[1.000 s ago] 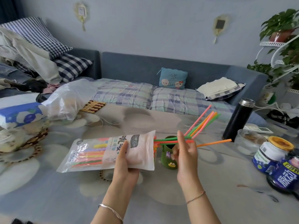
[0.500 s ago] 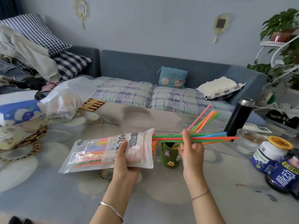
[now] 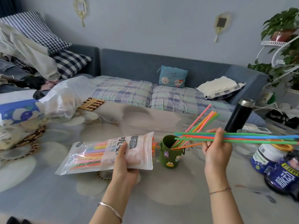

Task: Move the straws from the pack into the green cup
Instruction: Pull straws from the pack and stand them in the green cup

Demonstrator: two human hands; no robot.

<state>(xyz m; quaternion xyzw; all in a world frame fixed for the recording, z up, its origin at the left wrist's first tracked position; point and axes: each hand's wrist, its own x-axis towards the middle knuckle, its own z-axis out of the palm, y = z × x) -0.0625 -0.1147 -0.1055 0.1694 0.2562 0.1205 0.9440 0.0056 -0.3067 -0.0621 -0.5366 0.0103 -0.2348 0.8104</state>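
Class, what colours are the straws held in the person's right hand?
Green, blue and orange-red straws in the right hand, seen in the head view.

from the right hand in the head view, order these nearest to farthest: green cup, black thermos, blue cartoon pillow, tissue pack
From the right hand:
1. Green cup, just to its left on the table.
2. Black thermos, behind it, to the right.
3. Blue cartoon pillow, on the sofa behind.
4. Tissue pack, at the far left edge.

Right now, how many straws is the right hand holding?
4 visible in the right hand: two green straws, one blue straw, one orange-red straw, lying level above the green cup. Others may be hidden.
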